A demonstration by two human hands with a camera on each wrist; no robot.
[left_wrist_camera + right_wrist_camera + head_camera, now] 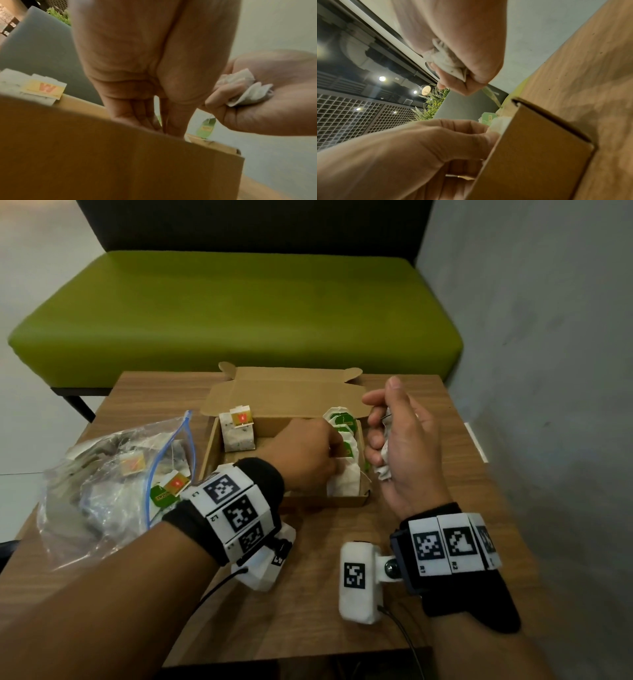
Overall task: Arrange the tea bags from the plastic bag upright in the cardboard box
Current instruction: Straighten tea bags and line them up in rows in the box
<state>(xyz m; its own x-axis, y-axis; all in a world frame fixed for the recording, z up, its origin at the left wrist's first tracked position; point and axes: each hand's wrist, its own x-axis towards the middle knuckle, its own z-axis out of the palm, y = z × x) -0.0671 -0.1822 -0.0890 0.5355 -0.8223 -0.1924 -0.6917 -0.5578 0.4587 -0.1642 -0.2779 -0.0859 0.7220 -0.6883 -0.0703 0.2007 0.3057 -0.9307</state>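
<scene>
Head view is evenly but dimly lit; soft shadows are cast on the counter under the wrists. Edges are bowed by the wide lens — the green bench curves. Both wrist views are soft and motion-blurred, with near skin out of focus. Small ceiling lamps flare in the right wrist view — no glare elsewhere.

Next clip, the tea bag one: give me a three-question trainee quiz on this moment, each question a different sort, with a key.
1. True or false: the cardboard box has its lid open.
2. Which tag colour marks the row of tea bags at the box's right end? A red, B green, C blue.
3. Fill in: the right hand grips crumpled ____.

Key: 1 true. 2 B. 3 tea bags. The left hand reaches into the box at that row; the plastic bag lies to the box's left.
</scene>
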